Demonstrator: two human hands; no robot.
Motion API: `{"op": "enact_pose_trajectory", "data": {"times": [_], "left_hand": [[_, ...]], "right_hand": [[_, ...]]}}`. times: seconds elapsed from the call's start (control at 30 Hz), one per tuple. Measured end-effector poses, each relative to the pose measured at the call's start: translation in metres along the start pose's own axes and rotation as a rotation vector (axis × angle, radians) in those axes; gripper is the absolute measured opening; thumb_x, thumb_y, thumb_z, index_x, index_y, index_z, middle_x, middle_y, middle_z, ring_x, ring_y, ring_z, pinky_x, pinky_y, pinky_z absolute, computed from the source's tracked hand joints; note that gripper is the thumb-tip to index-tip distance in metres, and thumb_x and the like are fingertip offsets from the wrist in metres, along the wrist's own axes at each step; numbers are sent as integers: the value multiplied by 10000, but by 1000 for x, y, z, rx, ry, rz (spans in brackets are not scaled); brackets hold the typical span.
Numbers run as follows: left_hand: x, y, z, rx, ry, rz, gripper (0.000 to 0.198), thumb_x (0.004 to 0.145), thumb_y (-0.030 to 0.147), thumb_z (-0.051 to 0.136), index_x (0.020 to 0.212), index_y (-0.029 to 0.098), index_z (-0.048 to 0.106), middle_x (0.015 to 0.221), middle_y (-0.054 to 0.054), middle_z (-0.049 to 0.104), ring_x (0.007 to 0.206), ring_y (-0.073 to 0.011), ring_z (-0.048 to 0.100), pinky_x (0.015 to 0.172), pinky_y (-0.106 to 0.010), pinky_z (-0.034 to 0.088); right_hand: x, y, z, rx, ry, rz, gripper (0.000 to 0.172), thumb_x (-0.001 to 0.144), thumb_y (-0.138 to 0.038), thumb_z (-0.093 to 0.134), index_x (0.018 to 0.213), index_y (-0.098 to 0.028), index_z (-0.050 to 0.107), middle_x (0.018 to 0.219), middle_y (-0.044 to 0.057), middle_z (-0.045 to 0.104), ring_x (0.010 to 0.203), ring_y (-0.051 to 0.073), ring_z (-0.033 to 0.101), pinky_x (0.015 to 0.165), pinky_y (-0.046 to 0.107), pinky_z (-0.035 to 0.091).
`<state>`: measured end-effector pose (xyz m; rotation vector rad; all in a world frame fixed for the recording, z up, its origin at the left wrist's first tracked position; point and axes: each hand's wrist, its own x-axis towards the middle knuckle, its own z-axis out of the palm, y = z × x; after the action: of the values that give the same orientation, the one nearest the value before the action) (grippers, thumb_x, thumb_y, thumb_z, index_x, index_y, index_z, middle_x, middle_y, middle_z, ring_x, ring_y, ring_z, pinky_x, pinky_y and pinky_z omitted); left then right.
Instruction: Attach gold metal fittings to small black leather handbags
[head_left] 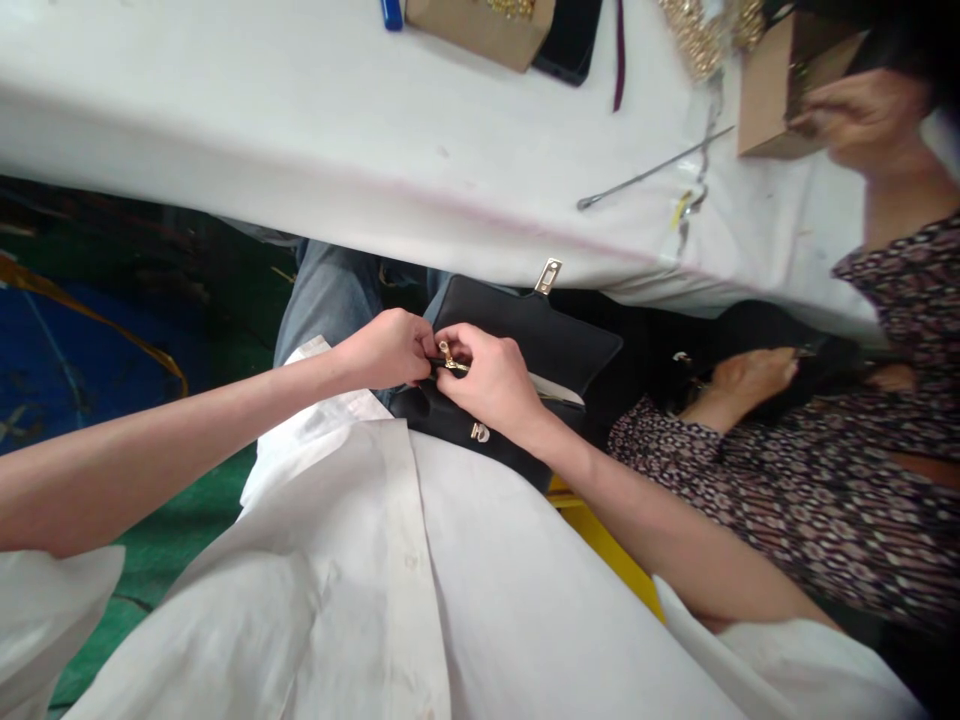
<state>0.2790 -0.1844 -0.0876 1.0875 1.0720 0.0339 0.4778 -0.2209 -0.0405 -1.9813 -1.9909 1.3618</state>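
A black handbag [551, 340] with gold fittings lies on my lap, below the table edge. My left hand [386, 348] is closed in a pinch at the bag's near corner. My right hand [491, 378] is also closed, its fingers pinching a small gold metal piece [448, 358] against the bag. The two hands touch at the fingertips over that piece. A gold clasp [480, 432] shows on the bag's front below my right hand, and a gold tab [548, 275] sticks up at its far edge.
A white-covered table [337, 140] spans the top, with cardboard boxes [480, 25], a dark phone [570, 40], gold chains [694, 35] and a thin metal rod [652, 172]. A person in a patterned top [787, 480] sits at right, hands on a box and a dark bag.
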Motion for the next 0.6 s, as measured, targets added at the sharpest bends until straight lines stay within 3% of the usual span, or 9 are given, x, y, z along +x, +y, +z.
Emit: {"op": "enact_pose_trajectory", "data": {"times": [0.23,0.33,0.6], "left_hand": [[-2,6,3,144,73,29,208,685,63,673,843,166,760,788,-13,776,718,-184,703,573,-244,423],[-4,8,3,160,94,25,235,694,70,695,907,167,716,714,-1,742,668,-186,674,542,-256,387],[-5,-1,4,25,45,63,337,703,56,702,1004,197,647,652,24,712,611,-181,663,505,-245,354]], "right_hand": [[-4,5,5,47,38,-24,412,831,-123,765,1198,-309,763,1087,11,845,1023,307,819,960,417,653],[-6,6,6,59,44,-48,457,842,-106,752,1252,-309,746,1101,0,841,1029,288,820,986,402,645],[-6,8,6,24,15,-83,499,855,-94,743,1306,-304,712,1154,1,833,1067,281,812,1017,393,637]]}}
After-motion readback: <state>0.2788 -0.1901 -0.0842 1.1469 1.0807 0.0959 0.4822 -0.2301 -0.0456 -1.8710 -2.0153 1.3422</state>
